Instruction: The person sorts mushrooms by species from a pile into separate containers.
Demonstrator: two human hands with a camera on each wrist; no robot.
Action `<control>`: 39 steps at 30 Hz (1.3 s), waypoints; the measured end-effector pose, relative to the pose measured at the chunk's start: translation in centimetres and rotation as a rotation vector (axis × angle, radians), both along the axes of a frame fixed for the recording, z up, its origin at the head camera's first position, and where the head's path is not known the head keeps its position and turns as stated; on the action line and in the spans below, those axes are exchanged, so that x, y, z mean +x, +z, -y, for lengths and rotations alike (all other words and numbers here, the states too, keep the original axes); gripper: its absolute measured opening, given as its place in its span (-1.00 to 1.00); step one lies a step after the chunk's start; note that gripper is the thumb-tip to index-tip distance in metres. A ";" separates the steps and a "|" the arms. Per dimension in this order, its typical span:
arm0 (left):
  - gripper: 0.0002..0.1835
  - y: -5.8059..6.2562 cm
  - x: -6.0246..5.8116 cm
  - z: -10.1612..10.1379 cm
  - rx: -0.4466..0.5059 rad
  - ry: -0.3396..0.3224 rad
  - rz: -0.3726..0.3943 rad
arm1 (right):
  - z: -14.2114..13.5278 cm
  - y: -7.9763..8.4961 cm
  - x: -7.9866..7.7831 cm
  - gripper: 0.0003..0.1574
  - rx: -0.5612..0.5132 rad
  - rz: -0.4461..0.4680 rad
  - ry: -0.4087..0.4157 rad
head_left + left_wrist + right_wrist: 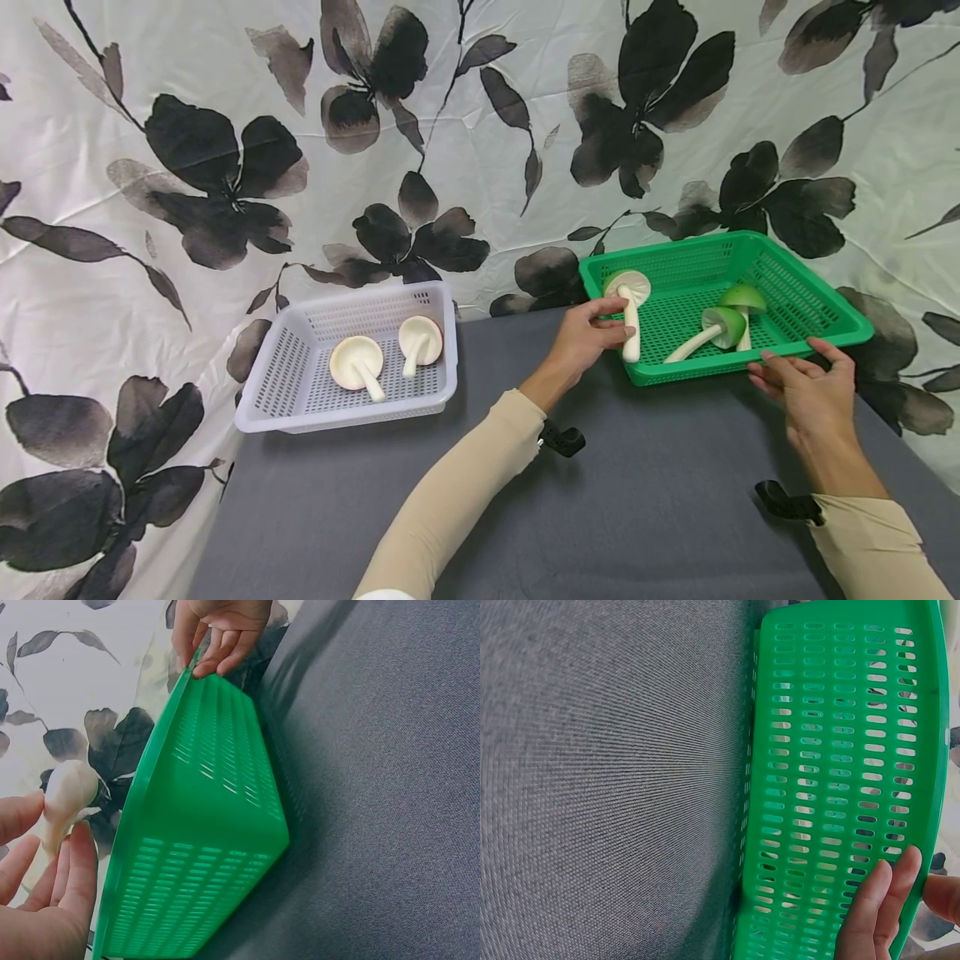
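Note:
My left hand (588, 337) pinches the pale stem of a toy mushroom (632, 321) between thumb and fingers, at the left end of the green basket (806, 300). Its cap is uppermost, pale underside showing. From the left wrist view, the stem's rounded end (71, 786) shows between the fingertips. On the basket's front rim, towards the right, my right hand (813, 392) grips with the thumb at the rim and fingers against the outer wall. Inside lie two green-capped mushrooms, one leaning (723, 325) and another behind it (744, 298).
To the left stands a white basket (262, 408) holding two mushrooms, a larger one (356, 362) and a smaller one (420, 340), undersides up. Both baskets rest on a grey cloth-covered table (600, 517). Behind hangs a white curtain (510, 167) with dark flowers.

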State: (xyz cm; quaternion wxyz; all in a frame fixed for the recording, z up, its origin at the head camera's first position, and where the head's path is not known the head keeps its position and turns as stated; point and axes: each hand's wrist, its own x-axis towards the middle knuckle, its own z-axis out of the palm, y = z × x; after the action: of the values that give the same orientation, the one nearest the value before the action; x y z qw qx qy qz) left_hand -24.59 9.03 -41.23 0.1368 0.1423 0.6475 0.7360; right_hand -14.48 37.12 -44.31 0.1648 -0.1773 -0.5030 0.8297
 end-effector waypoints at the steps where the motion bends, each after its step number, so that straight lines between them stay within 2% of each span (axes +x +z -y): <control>1: -0.51 0.0 0.0 0.0 -0.002 0.000 0.000 | 0.0 0.0 0.0 -0.06 0.001 0.000 0.001; 13: -0.55 0.0 0.1 0.1 -0.084 0.025 -0.032 | 0.1 -0.1 -0.1 -0.01 0.012 -0.001 0.002; 21: -0.52 0.2 0.2 0.2 -0.176 0.016 -0.088 | 0.2 -0.2 -0.1 -0.04 -0.021 -0.026 0.008; 24: -0.53 0.3 0.3 0.2 -0.152 0.001 -0.077 | 0.2 -0.2 -0.1 -0.06 -0.016 -0.025 0.008; 31: -0.56 0.1 0.4 0.9 -0.007 -0.033 -0.051 | 0.2 -0.2 -0.2 -0.07 -0.009 -0.016 -0.002; 39: -0.54 -0.4 0.5 2.3 0.036 -0.043 -0.068 | 0.0 0.0 -0.1 -0.10 -0.002 -0.003 -0.016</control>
State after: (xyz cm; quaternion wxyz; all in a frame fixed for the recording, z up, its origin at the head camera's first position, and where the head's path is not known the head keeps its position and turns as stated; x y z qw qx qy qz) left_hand -24.10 6.76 -41.60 0.1281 0.1835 0.6352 0.7392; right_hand -14.59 37.07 -44.31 0.1721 -0.1802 -0.5005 0.8291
